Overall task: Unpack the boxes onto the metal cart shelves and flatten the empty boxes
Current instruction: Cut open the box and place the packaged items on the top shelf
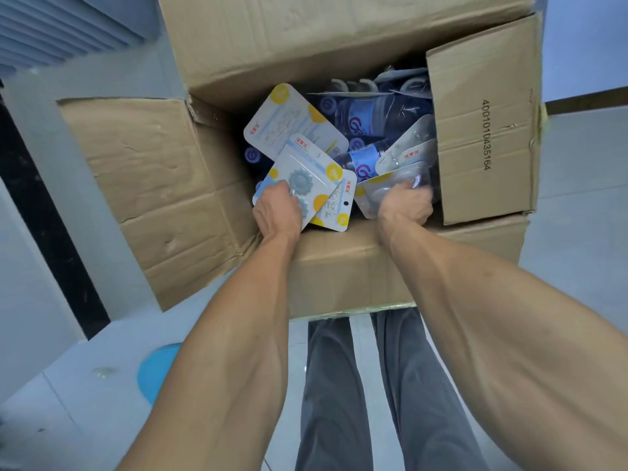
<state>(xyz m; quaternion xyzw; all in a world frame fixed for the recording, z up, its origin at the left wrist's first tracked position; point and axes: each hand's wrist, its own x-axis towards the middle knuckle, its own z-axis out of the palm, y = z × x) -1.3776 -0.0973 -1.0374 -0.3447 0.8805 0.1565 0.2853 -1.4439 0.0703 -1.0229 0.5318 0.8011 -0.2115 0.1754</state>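
Open brown cardboard box, all four flaps splayed outward, creased and dented. Inside the box: white-and-yellow blister cards tilted atop dark bottles with blue labels.
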